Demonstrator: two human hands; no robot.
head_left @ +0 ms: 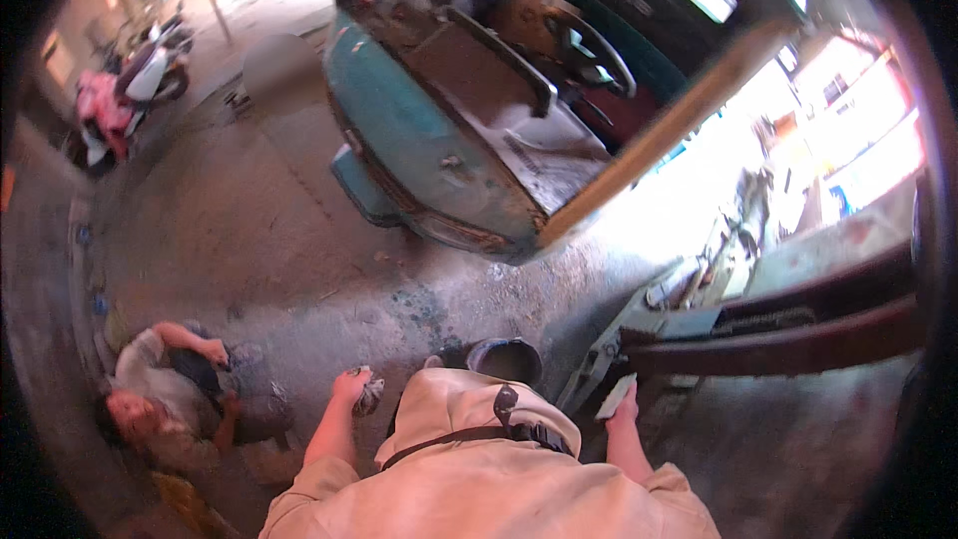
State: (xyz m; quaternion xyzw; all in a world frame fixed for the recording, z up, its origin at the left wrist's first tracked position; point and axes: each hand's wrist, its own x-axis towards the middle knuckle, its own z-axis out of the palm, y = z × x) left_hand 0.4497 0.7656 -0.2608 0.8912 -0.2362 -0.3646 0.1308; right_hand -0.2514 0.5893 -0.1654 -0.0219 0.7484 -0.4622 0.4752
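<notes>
Currently | left fingers [350,380] clasping crumpled rag [370,398] | right fingers [629,403] gripping pale flat pad [615,396] | cab marking [634,2] too blurred to read

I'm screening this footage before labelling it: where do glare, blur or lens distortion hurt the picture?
Head view: strong glare washes out the background right of the teal cab; head view: a smooth blurred oval hides detail to its left; head view: fisheye curvature, with black corners; head view: left hand and right hand discernible, fine detail soft.
</notes>
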